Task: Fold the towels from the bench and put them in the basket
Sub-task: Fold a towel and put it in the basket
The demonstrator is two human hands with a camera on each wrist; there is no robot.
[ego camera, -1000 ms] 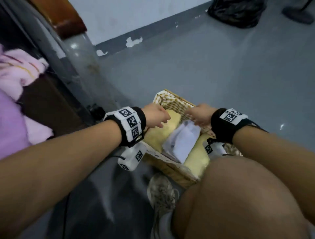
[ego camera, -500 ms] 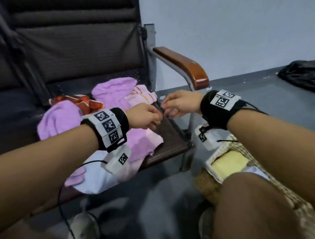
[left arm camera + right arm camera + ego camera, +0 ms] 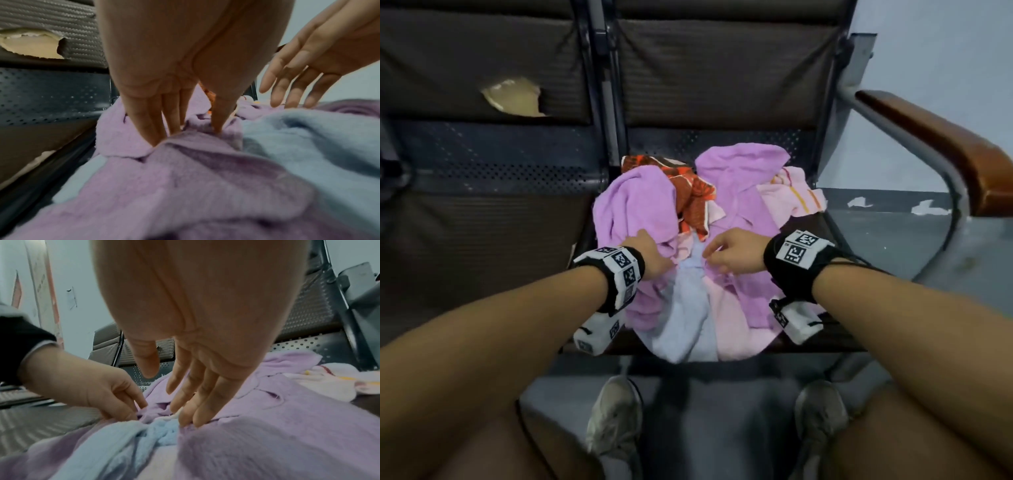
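A heap of towels lies on the dark bench seat (image 3: 482, 240). A light blue towel (image 3: 688, 315) (image 3: 308, 138) (image 3: 127, 443) runs down its middle and hangs over the front edge, with purple towels (image 3: 633, 205) (image 3: 185, 178) on both sides. My left hand (image 3: 650, 255) (image 3: 185, 133) (image 3: 131, 408) digs into the purple towel just left of the blue one, a fold bunched between thumb and fingers. My right hand (image 3: 714, 260) (image 3: 170, 399) (image 3: 287, 97) has straight fingers touching the seam of blue and purple, thumb lifted clear. The basket is out of view.
An orange-red patterned cloth (image 3: 695, 195) and a pale pink striped towel (image 3: 791, 195) lie at the back of the heap. A wooden armrest (image 3: 945, 147) stands at the right. The left backrest has a tear (image 3: 513, 99). My shoes (image 3: 616, 421) are on the floor below.
The view swung from the basket on the floor to the bench. Both hands left the basket, crossed over the seat and came down onto the towel heap.
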